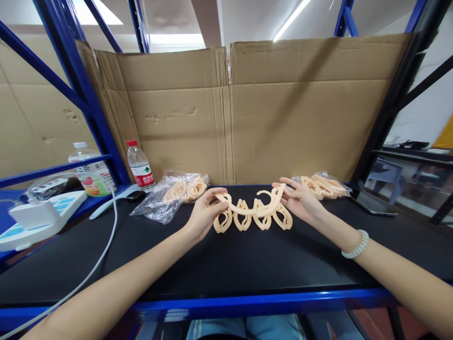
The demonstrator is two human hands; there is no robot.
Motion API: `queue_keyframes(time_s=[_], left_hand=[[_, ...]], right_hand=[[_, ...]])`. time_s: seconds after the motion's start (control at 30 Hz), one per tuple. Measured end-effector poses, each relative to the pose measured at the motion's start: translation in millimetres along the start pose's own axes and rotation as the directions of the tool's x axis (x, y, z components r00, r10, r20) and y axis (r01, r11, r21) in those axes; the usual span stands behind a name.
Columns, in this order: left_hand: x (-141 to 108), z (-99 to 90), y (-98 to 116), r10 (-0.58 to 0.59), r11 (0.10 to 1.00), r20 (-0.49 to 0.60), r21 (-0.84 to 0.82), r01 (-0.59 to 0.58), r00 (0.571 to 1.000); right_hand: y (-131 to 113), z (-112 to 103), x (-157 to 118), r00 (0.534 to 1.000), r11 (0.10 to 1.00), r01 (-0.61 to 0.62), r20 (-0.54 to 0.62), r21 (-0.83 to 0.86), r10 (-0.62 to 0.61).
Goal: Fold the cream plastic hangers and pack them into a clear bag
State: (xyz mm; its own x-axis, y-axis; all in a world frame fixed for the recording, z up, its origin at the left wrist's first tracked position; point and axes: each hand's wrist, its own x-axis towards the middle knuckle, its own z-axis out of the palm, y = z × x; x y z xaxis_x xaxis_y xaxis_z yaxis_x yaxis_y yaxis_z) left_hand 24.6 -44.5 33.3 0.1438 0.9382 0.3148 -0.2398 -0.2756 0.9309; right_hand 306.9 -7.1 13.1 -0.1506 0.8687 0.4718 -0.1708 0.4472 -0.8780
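A beige plastic folding hanger (pixel 252 211) with a curved hook is stretched between my two hands, just above the table. My left hand (pixel 205 211) pinches its left end between thumb and fingers. At the other end, near the hook, my right hand (pixel 301 200) grips it with the thumb below and some fingers extended. Beneath it, several folded beige hangers (pixel 242 228) lie in a row on the black tabletop (pixel 247 269), partly covered by the held one and my left fingers.
Clear plastic bags with more beige hangers lie at back left (pixel 187 189) and back right (pixel 323 185). A red-capped bottle (pixel 140 165), a larger bottle (pixel 92 172) and a power strip (pixel 67 212) with a white cable stand left. Cardboard (pixel 300 113) walls the back; a dark flat device (pixel 373 204) lies right.
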Motion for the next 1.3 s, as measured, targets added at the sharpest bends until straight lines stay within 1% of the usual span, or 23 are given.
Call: queue_keyframes(time_s=[0.07,0.13,0.17,0.23,0.3,0.33,0.37,0.4,0.47,0.53,0.6,0.73,0.83,0.9,1.0,1.07,1.13,1.2,1.3], left_hand=[[-4.3,4.6,-4.1,-0.028,0.999,0.029,0.025,0.028,0.999],[-9.2,9.4,-8.5,-0.045,0.997,0.077,0.064,0.040,0.996],[-11.7,11.8,-10.2,-0.049,0.996,0.110,0.084,0.039,0.993],[-16.6,16.1,-11.8,-0.043,0.991,0.179,0.131,0.019,0.983],[-20.4,19.2,-11.1,-0.018,0.983,0.225,0.181,-0.024,0.974],[-21.6,20.2,-10.2,-0.004,0.979,0.232,0.200,-0.044,0.973],[-22.5,20.9,-9.2,0.008,0.976,0.230,0.209,-0.057,0.973],[-22.9,21.4,-8.3,0.016,0.976,0.217,0.207,-0.062,0.976],[-22.9,21.9,-7.4,0.012,0.981,0.188,0.186,-0.048,0.982],[-22.3,21.9,-7.9,-0.012,0.986,0.170,0.167,-0.017,0.985],[-21.5,21.8,-9.3,-0.021,0.986,0.172,0.164,-0.007,0.985],[-20.3,21.6,-10.4,0.016,0.984,0.184,0.172,-0.048,0.983],[-21.0,23.2,-8.3,0.018,0.987,0.189,0.154,-0.048,0.982],[-22.3,24.9,-6.7,0.013,0.988,0.201,0.146,-0.043,0.979],[-24.5,26.6,-5.9,-0.016,0.989,0.204,0.144,-0.014,0.979],[-25.2,26.6,-6.3,-0.047,0.990,0.184,0.136,0.022,0.982],[-25.2,26.3,-6.9,-0.078,0.991,0.169,0.121,0.058,0.983],[-25.0,26.4,-7.2,-0.111,0.990,0.180,0.105,0.093,0.977],[-25.2,27.9,-6.8,-0.154,0.986,0.221,0.100,0.135,0.963]], right_hand=[[-4.1,16.4,-7.9,0.999,1.000,-0.023,0.024,-0.012,0.024],[-8.5,34.5,-17.7,0.995,0.996,-0.083,0.063,0.018,0.082],[-10.4,42.9,-22.8,0.988,0.993,-0.116,0.108,0.014,0.114],[-13.0,55.9,-31.7,0.958,0.988,-0.150,0.239,-0.043,0.156],[-14.3,62.9,-37.7,0.919,0.985,-0.135,0.357,-0.112,0.166],[-14.5,64.4,-39.3,0.909,0.984,-0.114,0.385,-0.137,0.158],[-14.6,64.9,-40.1,0.912,0.984,-0.088,0.383,-0.156,0.142],[-14.7,64.8,-40.4,0.926,0.983,-0.062,0.358,-0.174,0.122],[-14.8,63.9,-40.1,0.957,0.975,-0.020,0.280,-0.221,0.083],[-15.3,63.4,-40.2,0.975,0.964,0.003,0.216,-0.266,0.056],[-16.1,64.1,-41.2,0.982,0.953,0.026,0.185,-0.303,0.032],[-18.8,67.5,-44.7,0.990,0.936,0.091,0.135,-0.340,-0.048],[-20.5,69.3,-46.2,0.990,0.923,0.118,0.112,-0.367,-0.083],[-20.8,69.7,-46.7,0.988,0.914,0.129,0.127,-0.384,-0.086],[-19.7,69.9,-47.6,0.974,0.911,0.152,0.217,-0.383,-0.072],[-18.6,69.8,-48.2,0.956,0.921,0.162,0.286,-0.354,-0.058],[-18.3,69.6,-48.5,0.941,0.940,0.147,0.338,-0.308,-0.036],[-19.7,69.4,-48.5,0.923,0.954,0.119,0.385,-0.277,-0.003],[-24.7,69.9,-48.2,0.893,0.938,0.135,0.450,-0.319,0.024]])
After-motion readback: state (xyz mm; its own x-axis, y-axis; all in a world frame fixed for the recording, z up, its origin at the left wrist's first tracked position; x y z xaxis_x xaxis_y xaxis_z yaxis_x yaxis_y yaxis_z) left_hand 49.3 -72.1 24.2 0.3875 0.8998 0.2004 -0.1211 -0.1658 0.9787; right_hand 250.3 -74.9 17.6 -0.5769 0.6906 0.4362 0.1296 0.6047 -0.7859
